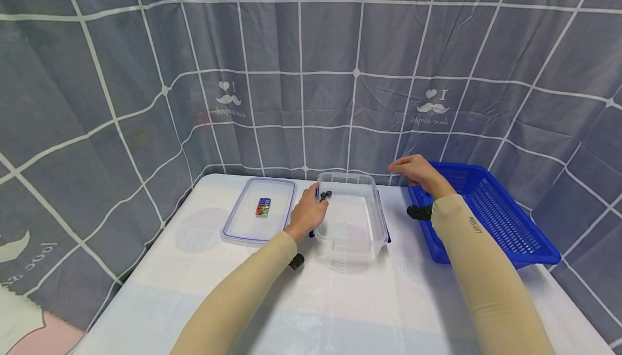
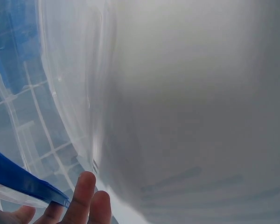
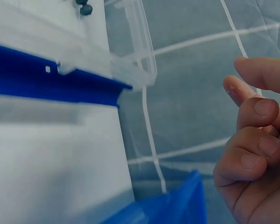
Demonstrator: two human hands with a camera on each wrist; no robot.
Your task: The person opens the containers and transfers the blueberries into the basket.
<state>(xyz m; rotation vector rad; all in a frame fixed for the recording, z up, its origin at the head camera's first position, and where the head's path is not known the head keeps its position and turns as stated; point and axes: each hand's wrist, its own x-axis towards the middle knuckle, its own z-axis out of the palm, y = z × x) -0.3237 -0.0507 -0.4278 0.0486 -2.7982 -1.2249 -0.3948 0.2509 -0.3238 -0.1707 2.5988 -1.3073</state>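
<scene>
A clear plastic food container with blue side clips stands mid-table. Two or more small dark round pieces, like blueberries, lie inside near its left wall. My left hand grips that left wall; in the left wrist view its fingers curl by a blue clip. My right hand is raised between the container and the blue basket. In the right wrist view its thumb and index tips stand apart, the other fingers are loosely curled, and nothing shows between them.
Left of the container lies its clear lid with a blue rim, bearing a small printed card or label. A grey gridded curtain hangs behind the white-covered table. The basket fills the table's right side.
</scene>
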